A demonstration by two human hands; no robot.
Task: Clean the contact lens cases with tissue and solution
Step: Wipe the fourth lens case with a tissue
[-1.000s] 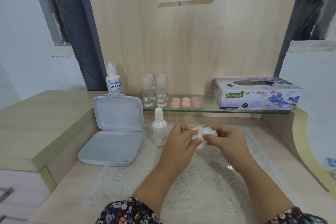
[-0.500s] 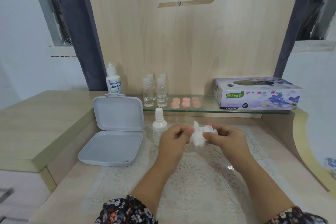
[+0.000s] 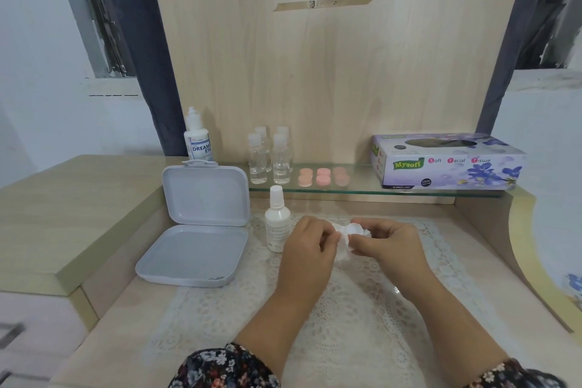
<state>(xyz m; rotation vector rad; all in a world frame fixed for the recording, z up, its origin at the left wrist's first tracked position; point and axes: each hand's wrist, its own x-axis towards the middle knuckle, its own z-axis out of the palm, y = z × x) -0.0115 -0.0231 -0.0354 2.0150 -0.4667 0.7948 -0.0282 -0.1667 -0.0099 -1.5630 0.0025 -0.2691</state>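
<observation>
Left hand: your left hand [image 3: 307, 244] pinches the tissue [image 3: 342, 241] with curled fingers.
Right hand: your right hand [image 3: 385, 241] grips the white lens case [image 3: 355, 228] against the tissue; both hands meet over the lace mat [image 3: 346, 309].
Small bottle: a white bottle [image 3: 277, 224] stands upright just left of your left hand.
Open box: a grey hinged box [image 3: 198, 230] lies open farther left on the surface [image 3: 104, 324].
Shelf: beyond your hands, the glass shelf [image 3: 362, 190] carries clear bottles [image 3: 269, 156], pink lens cases [image 3: 322, 176] and a tissue box [image 3: 447, 162].
Solution bottle: the labelled solution bottle [image 3: 197, 135] stands behind the open box.
</observation>
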